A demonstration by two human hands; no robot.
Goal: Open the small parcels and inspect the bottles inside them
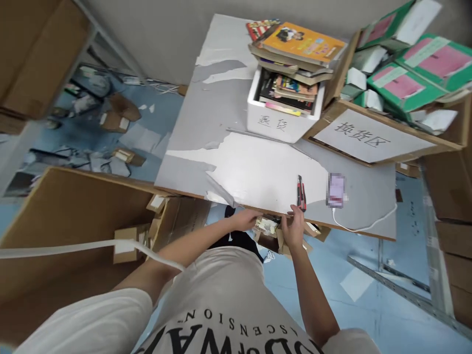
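A red and black utility knife (301, 193) lies on the white and grey tabletop (258, 164), close to its front edge. My right hand (294, 228) is at that edge just below the knife, with fingers apart and fingertips near the knife's lower end; I see nothing held in it. My left hand (246, 219) is at the table edge further left, its fingers partly hidden. Below the edge, between my hands, small cardboard boxes (267, 226) show, one with a pale label. Whether either hand touches them I cannot tell.
A phone (336, 191) lies right of the knife on a white cable (363, 229). Behind stand a white bin (278, 120) of books and a carton (368, 135) of green packages. A large open carton (66, 226) is at left. Litter covers the floor.
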